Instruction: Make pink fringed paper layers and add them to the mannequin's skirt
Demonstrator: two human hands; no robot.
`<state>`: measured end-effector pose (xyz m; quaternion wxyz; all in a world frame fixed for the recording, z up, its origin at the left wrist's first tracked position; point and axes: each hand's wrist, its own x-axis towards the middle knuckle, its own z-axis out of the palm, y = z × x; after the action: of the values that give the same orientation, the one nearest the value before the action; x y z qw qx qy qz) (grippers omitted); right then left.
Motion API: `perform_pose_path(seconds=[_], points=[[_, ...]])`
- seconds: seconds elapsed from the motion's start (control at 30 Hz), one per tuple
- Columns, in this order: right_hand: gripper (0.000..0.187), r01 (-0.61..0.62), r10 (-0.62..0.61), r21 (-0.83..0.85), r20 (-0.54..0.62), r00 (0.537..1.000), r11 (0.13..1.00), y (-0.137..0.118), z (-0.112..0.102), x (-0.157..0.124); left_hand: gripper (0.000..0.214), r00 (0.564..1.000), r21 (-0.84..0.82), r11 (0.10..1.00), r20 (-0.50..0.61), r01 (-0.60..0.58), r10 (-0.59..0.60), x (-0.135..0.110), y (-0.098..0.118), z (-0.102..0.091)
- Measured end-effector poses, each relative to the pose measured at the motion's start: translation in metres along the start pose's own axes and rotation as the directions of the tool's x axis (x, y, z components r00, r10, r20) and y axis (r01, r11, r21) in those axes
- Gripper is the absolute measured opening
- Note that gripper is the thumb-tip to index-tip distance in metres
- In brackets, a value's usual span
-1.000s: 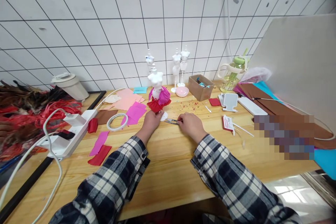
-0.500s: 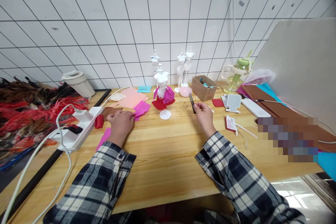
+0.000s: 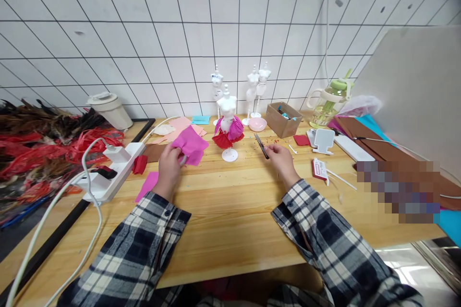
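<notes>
My left hand (image 3: 171,168) is closed on a sheet of magenta crepe paper (image 3: 192,145), lifted a little above the table at the left. My right hand (image 3: 283,160) grips a slim tool (image 3: 261,147) with a black handle and a silver, two-pronged tip. That tip points away from me, toward a pink dish (image 3: 258,124). Between the hands and a bit farther off stands a small white dress form (image 3: 227,104). Around its hips sit a magenta ruffle (image 3: 235,127) and a red ruffle (image 3: 222,140).
More white dress forms (image 3: 253,85) stand by the tiled wall. A cardboard box (image 3: 283,127), a bottle (image 3: 327,103) and a phone stand (image 3: 323,141) lie at the right. Leftward are a power strip (image 3: 115,177), a white cup (image 3: 111,111), red-and-brown feathers, and peach paper (image 3: 180,127).
My left hand has picked the magenta paper up off the table. My right hand stays in nearly the same place with the tool. The whole view has shifted slightly.
</notes>
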<state>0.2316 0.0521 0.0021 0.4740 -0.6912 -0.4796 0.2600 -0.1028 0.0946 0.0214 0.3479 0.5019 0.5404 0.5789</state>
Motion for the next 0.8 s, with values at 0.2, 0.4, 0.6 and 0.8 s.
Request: perform_pose_path(seconds=[0.2, 0.4, 0.6, 0.8], points=[[0.023, 0.03, 0.017, -0.481, 0.092, 0.996, 0.876, -0.007, 0.0, -0.009, 0.009, 0.889, -0.268, 0.854, 0.241, 0.447, -0.39, -0.031, 0.013, 0.02], [0.027, 0.242, -0.232, -0.546, 0.088, 0.969, 0.802, -0.015, 0.0, -0.018, 0.018, 0.755, -0.038, 0.864, 0.507, 0.502, -0.416, -0.052, 0.015, 0.026], [0.048, 0.85, -0.736, -0.139, 0.442, 0.512, 0.508, -0.048, 0.018, -0.068, 0.026, 0.732, 0.061, 0.958, 0.633, 0.281, -0.254, -0.053, 0.009, 0.026], [0.033, 0.927, -0.743, -0.124, 0.564, 0.359, 0.354, -0.047, 0.047, -0.09, 0.028, 0.683, 0.092, 0.975, 0.7, 0.204, -0.209, -0.054, 0.013, 0.023]])
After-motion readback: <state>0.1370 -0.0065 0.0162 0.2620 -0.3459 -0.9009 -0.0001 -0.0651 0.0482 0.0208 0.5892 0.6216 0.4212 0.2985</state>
